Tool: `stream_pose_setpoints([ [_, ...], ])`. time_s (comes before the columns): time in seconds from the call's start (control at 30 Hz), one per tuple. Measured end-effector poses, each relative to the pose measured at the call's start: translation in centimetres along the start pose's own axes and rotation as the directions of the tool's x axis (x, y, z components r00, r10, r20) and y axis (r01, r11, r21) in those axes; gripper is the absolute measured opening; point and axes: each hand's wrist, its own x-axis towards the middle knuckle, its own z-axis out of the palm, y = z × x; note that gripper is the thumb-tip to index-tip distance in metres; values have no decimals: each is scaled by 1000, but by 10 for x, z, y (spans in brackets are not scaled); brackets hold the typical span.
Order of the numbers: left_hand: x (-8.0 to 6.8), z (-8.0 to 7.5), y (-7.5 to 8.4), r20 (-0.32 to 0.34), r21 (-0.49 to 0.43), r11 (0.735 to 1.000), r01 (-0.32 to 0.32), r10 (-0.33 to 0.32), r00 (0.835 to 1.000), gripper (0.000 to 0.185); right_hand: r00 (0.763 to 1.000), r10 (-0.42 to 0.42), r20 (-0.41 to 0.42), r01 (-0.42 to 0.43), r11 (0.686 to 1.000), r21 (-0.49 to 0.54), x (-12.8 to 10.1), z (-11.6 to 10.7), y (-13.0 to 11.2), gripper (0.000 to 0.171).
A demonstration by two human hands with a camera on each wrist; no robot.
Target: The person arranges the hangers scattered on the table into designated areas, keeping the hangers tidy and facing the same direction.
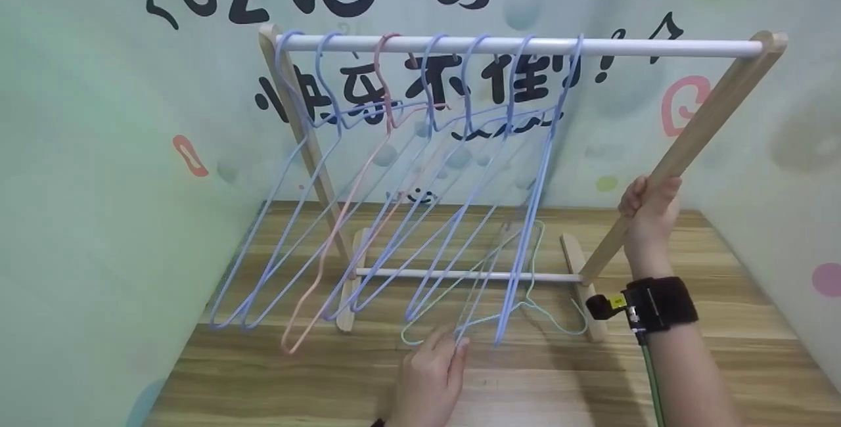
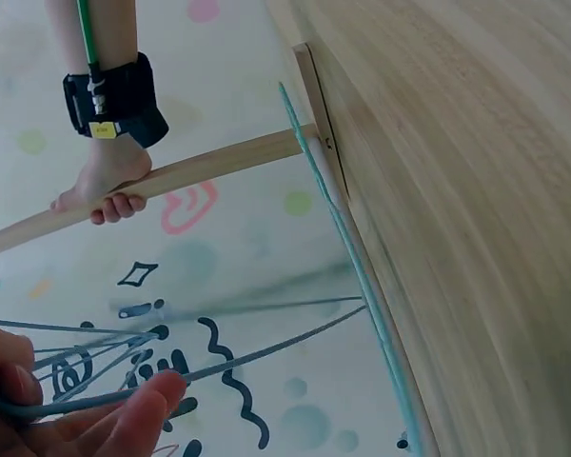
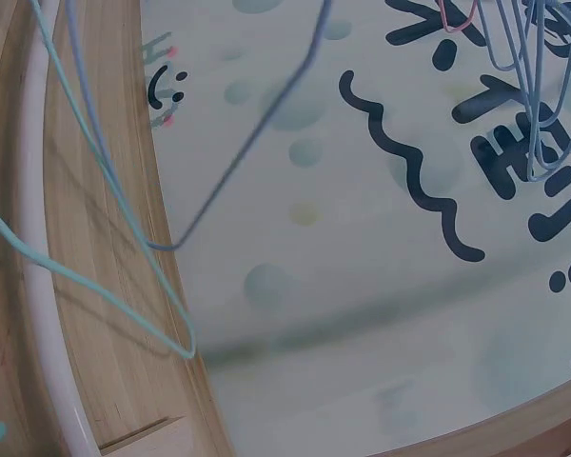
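Note:
Several blue wire hangers (image 1: 540,177) and one pink hanger (image 1: 337,223) hang by their hooks from the white top bar (image 1: 670,48) of a wooden rack. Low at the front, my left hand (image 1: 430,371) pinches a thin blue hanger wire (image 2: 257,354) between thumb and fingers. A pale green hanger (image 1: 531,269) slants across the white lower rail (image 1: 394,272), its hook toward the right foot. My right hand (image 1: 650,213) grips the slanted right wooden post (image 1: 713,112) about midway up. The right wrist view shows hanger wires (image 3: 105,295), with no hand in it.
The rack's left post (image 1: 315,164) leans behind the hangers. Its wooden feet (image 1: 345,295) sit on a wood-grain surface (image 1: 315,381). A pale printed backdrop (image 1: 98,217) with black lettering encloses the back and sides. A cable (image 1: 650,374) runs along my right forearm.

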Motion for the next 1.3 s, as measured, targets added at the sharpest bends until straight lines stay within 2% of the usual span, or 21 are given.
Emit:
stream_pose_setpoints([
  [0.07,2,1,2,-28,-23,999,-32,32,999,20,1000,-5,-2,5,1000,-3,0,0,0,64],
  [0.2,3,2,5,-100,-2,994,-111,110,989,28,1000,-12,-3,12,1000,3,0,0,0,65],
  [0.33,4,5,6,-173,23,980,-197,198,965,34,1000,-10,-4,10,1000,-2,0,0,0,65],
  [0.47,6,4,11,-211,34,961,-273,274,938,37,1000,-10,-6,10,1000,0,0,1,-1,65],
  [0.57,11,-2,20,-237,31,943,-331,329,914,39,1000,-6,-7,6,1000,-6,0,0,-1,64],
  [0.7,19,-14,37,-260,2,928,-374,361,896,38,1000,15,-15,-15,1000,-17,-2,0,-1,61],
  [0.83,23,-22,51,-270,-2,923,-385,370,889,41,1000,9,-14,-9,1000,-9,-1,0,-1,60],
  [1.1,27,-35,73,-256,18,933,-360,352,900,42,1000,-9,-23,9,1000,-30,-1,0,0,60],
  [1.2,22,-38,78,-220,15,941,-337,332,917,37,999,-19,-31,18,999,-31,-1,1,1,60],
  [1.3,5,-34,76,-119,10,957,-289,288,950,31,1000,-24,-20,24,1000,-1,0,1,0,63],
])
